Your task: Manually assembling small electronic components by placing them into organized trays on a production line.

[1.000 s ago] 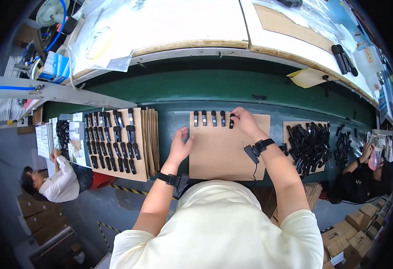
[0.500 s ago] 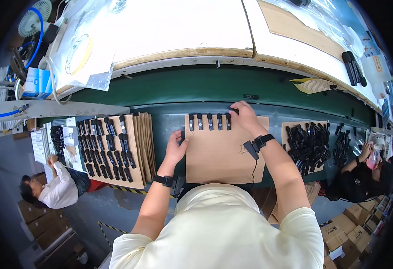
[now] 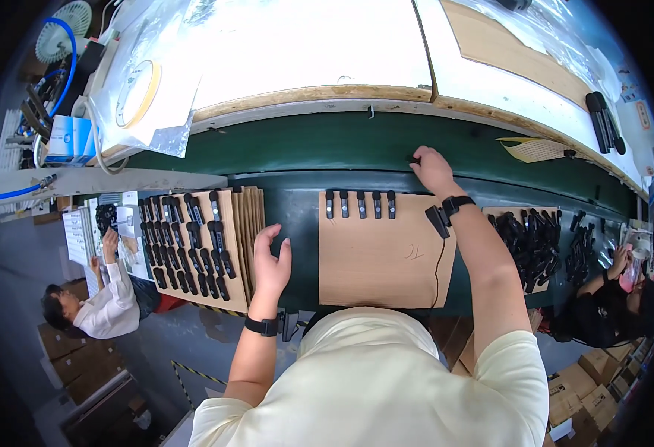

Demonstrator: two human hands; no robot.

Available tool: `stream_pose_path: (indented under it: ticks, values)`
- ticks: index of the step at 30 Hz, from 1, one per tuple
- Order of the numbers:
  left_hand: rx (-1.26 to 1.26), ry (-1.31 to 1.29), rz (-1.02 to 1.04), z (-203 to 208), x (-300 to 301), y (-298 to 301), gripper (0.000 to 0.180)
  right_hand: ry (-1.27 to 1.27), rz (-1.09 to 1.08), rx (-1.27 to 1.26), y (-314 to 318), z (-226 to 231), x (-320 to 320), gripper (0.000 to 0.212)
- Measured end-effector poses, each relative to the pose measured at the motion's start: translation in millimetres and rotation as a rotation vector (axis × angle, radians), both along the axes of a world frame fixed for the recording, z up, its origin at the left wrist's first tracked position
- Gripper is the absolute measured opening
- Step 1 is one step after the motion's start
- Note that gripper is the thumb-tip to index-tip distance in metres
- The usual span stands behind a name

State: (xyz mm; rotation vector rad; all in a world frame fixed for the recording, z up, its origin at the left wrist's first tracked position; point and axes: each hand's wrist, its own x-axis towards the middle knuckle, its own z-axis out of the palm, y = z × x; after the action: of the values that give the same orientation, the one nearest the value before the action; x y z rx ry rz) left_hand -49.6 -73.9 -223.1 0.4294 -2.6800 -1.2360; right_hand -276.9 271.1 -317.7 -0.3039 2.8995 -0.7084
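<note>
A brown cardboard sheet lies in front of me, with several small black microphone-shaped pieces in an upright row along its far left edge. My right hand is past the sheet's far edge, over the green surface. Its fingers are closed on a black microphone-shaped piece, mostly hidden by the hand. My left hand is raised left of the sheet, empty, thumb and fingers apart. Close beside it stands a stack of cardboard sheets, the front one bearing rows of the same black pieces.
A heap of black pieces lies on cardboard at the right, with a smaller pile beyond. A white shelf runs across the far side, holding a tape roll. One person works at left, another at right.
My right hand has moved from the sheet's far edge to the green surface, closing over the black piece that lay there. My left hand has moved left, away from the sheet.
</note>
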Motion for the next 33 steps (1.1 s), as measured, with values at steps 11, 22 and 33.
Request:
stream_pose_path:
  ticks: [11, 22, 33]
  values:
    - [0.373, 0.139, -0.451, 130.6, -37.8, 80.0, 0.034, -0.318, 0.189, -1.154, -46.4, 198.9, 146.0, 0.028]
    - [0.281, 0.368, -0.708, 177.1, 0.9, 95.8, 0.032, 0.121, 0.356, -0.923, -33.0, 258.7, 209.2, 0.030]
    - [0.366, 0.371, -0.704, 199.4, 26.8, 103.6, 0.031, 0.411, 0.381, -0.795, -36.7, 287.1, 237.8, 0.033]
